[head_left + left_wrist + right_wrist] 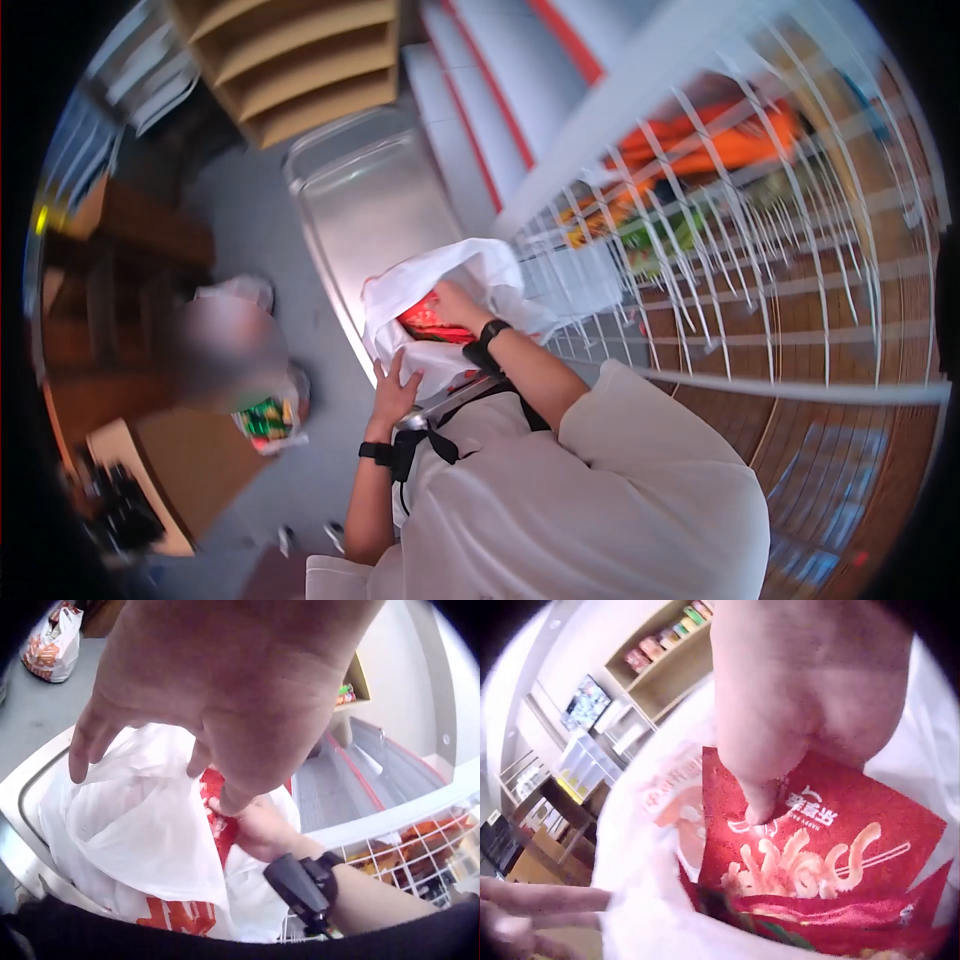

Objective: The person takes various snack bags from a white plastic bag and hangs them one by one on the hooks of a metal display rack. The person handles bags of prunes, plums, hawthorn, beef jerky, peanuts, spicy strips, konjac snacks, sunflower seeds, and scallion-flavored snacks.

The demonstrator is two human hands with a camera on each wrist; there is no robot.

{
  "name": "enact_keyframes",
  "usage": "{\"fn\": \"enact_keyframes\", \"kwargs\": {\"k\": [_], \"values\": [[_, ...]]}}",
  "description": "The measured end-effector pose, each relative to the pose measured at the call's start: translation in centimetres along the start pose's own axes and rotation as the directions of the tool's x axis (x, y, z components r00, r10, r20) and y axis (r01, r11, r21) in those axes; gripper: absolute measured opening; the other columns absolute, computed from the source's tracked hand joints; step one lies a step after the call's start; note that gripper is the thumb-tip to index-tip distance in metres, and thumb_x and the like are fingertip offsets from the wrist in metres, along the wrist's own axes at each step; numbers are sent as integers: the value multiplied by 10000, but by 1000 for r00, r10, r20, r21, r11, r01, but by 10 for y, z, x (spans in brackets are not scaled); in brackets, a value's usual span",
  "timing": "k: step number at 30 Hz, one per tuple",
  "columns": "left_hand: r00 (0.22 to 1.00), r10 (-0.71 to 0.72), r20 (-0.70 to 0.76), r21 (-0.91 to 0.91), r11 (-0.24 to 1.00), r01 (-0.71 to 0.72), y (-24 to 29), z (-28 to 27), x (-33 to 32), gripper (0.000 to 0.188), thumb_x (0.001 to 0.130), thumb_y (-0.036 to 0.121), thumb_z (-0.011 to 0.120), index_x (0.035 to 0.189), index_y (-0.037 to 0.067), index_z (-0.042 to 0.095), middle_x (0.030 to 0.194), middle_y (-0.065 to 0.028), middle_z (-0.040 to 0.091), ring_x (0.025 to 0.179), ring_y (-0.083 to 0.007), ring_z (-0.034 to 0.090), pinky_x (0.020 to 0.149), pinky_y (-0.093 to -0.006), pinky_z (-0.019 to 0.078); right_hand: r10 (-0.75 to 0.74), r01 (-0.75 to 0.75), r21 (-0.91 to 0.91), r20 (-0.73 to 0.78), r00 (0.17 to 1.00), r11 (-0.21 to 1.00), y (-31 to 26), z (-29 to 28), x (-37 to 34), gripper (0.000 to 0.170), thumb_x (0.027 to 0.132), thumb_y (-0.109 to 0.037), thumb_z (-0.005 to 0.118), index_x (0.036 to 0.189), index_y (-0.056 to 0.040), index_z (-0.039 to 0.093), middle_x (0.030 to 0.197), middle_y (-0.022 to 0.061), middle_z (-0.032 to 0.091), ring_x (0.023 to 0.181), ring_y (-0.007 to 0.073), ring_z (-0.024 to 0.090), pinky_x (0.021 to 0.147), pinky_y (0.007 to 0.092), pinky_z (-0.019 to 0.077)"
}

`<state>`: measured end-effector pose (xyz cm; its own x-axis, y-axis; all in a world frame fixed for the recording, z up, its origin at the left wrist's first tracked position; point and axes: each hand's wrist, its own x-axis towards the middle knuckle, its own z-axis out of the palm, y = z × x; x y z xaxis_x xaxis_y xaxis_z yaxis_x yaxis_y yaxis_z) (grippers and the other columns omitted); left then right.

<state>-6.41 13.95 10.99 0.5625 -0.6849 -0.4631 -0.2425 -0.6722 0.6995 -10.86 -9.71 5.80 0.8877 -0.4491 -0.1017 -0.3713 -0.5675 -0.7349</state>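
A white plastic bag (395, 290) with red print stands with its mouth open before the person. The right hand (458, 307) reaches inside and grips a red snack packet (795, 855) by its upper edge, thumb on the printed front. Pictured on the packet are pale curled snack pieces. More red packets (840, 915) lie just below it in the bag. The left hand (397, 392) is at the bag's near left rim, its fingers spread and fairly straight against the plastic. Behind the rim, part of the bag's contents is hidden.
Under the bag is a metal flatbed cart (365, 215). A white wire rack (720, 230) with packaged goods stands close on the right. Wooden shelves (310, 60) rise beyond the cart. Another filled plastic bag (268, 420) sits on the floor to the left.
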Motion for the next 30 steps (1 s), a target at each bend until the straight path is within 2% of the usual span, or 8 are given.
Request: {"fn": "enact_keyframes", "kwargs": {"k": [6,14,20,21,22,25,26,30], "values": [[985,116,130,32,992,-121,-26,-8,21,805,810,397,622,1321,-127,285,1333,-304,358,1277,-384,332,1068,-394,276,-15,-77,-253,-344,939,964,-121,-85,-93,170,745,-35,548,914,-42,559,870,195,628,829,367,613,722,455,474],[912,337,233,52,932,-358,-16,-39,-13,575,834,352,618,1206,-64,481,1148,-237,532,1071,-321,537,905,-367,430,-107,-158,-316,-680,725,936,-195,-97,-238,187,767,-68,554,953,-42,557,820,154,635,769,342,617,715,411,492],[658,296,692,-353,934,-49,49,-56,-104,474,841,332,644,1158,-1,530,1006,-45,604,872,-134,570,763,-258,451,525,-187,520,-642,559,834,-228,-82,-332,223,817,-83,655,1007,-22,558,784,98,619,712,118,609,667,287,491],[592,345,728,-389,919,-57,53,-49,-105,551,870,259,604,1312,17,380,1272,-118,483,1152,-236,494,958,-388,433,570,62,704,-621,538,708,-229,-83,-339,212,816,-74,664,991,-13,559,810,70,621,742,87,589,681,266,486],[584,350,732,-387,920,-66,58,-38,-109,551,870,259,604,1312,17,380,1272,-118,483,1152,-236,494,958,-388,433,607,310,803,-591,531,510,-227,-85,-348,202,816,-65,672,974,-3,561,836,42,622,772,57,570,695,245,481],[648,642,410,-903,389,185,99,-7,-132,570,855,233,599,1329,24,362,1313,-129,461,1217,-274,443,1046,-448,328,611,354,796,-604,512,491,-205,-83,-384,208,811,-67,676,970,3,562,922,23,626,833,87,583,755,253,483],[677,548,491,-870,351,347,102,13,-125,550,875,252,576,1326,24,357,1288,-139,489,1194,-266,470,1028,-444,353,612,355,795,-606,509,492,-195,-83,-401,208,811,-67,676,970,3,562,922,23,626,833,87,583,755,253,483],[778,471,417,-876,437,205,168,91,-149,430,915,225,523,1266,5,405,1186,-143,564,1024,-245,599,880,-380,500,649,281,834,-548,527,475,-160,-94,-474,267,796,-57,688,1021,5,558,954,48,629,874,105,586,797,262,476]]}}
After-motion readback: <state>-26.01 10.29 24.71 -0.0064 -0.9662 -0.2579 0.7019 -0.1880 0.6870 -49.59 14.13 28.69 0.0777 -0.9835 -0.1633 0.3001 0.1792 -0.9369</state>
